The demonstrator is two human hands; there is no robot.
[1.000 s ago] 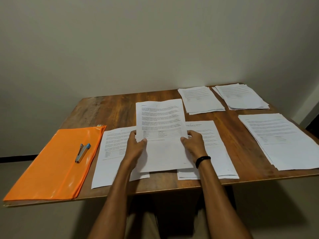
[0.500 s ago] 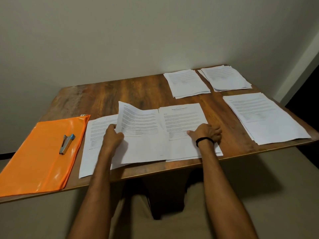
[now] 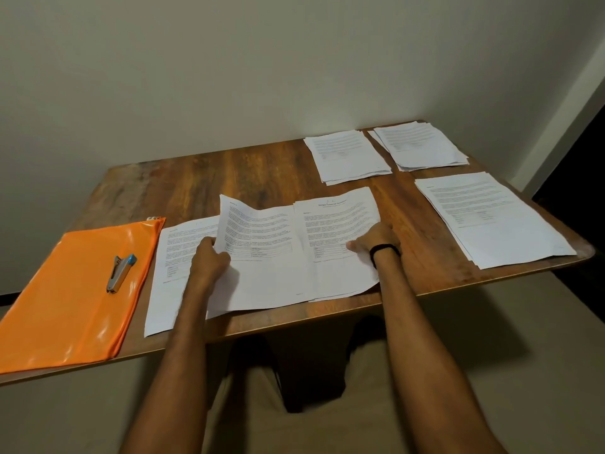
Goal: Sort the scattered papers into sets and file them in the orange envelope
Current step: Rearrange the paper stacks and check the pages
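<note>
Pinched at one edge by the left hand (image 3: 209,261), while the right hand (image 3: 376,240) rests on the middle stack (image 3: 340,221), its grip unclear, the lifted sheet (image 3: 262,257) may buckle or join the wrong set, the orange envelope (image 3: 65,306) lying far left on the surface (image 3: 229,172).

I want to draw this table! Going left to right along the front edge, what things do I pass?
Orange envelope with the stapler on it → flat sheet → left hand → lifted sheet it grips → middle pile → right hand at its edge → big pile on the right.
</note>
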